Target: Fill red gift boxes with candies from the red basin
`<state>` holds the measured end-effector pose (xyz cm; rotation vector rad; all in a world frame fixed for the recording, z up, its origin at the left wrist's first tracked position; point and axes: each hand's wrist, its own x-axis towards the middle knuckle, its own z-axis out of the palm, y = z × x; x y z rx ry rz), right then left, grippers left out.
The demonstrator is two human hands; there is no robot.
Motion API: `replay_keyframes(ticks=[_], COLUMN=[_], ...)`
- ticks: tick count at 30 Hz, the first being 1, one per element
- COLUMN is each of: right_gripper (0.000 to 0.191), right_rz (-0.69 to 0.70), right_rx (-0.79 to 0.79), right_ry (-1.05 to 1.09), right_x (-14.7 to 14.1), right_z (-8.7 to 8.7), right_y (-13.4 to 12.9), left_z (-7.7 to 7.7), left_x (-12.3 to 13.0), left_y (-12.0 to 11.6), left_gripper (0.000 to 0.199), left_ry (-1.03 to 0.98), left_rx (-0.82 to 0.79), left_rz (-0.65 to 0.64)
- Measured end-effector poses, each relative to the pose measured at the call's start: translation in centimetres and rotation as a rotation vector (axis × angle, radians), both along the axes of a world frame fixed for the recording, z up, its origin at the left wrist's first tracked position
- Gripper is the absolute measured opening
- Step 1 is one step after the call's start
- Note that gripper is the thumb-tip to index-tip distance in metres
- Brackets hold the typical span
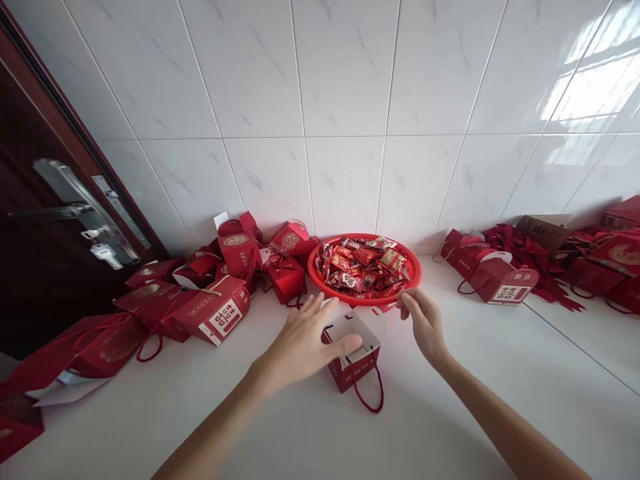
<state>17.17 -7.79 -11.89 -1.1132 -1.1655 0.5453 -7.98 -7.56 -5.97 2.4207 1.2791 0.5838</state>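
Observation:
A small red gift box [353, 375] with a white inside stands with its top open, and its dark red cord handle hangs down in front. My left hand [313, 347] is at the box's left side, fingers spread and thumb across the opening; it looks open. To the right of the box, my right hand [420, 321] is raised close to the basket's edge. Its fingers are curled together, and anything between the fingertips is too small to make out. Behind the box sits a round red plastic basket [360, 301] filled with red-wrapped candies [367, 267].
Several red gift boxes [213, 310] crowd the left side by a dark door [30, 160] with keys in its lock. More boxes [505, 280] and dark red ribbons [507, 247] lie on the right. A white tiled wall [345, 173] rises behind the white surface [280, 427].

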Motion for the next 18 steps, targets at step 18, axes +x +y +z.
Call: replay_keyframes(ticks=[18], right_gripper=[0.024], right_rz=[0.149], right_rx=[-0.174], right_ry=[0.022], right_x=[0.6], right_z=[3.9], right_y=[10.9], left_z=[-0.9], left_x=[7.8], left_y=[14.2], left_gripper=[0.029], left_ry=[0.181], left_rx=[0.052], left_rz=[-0.212])
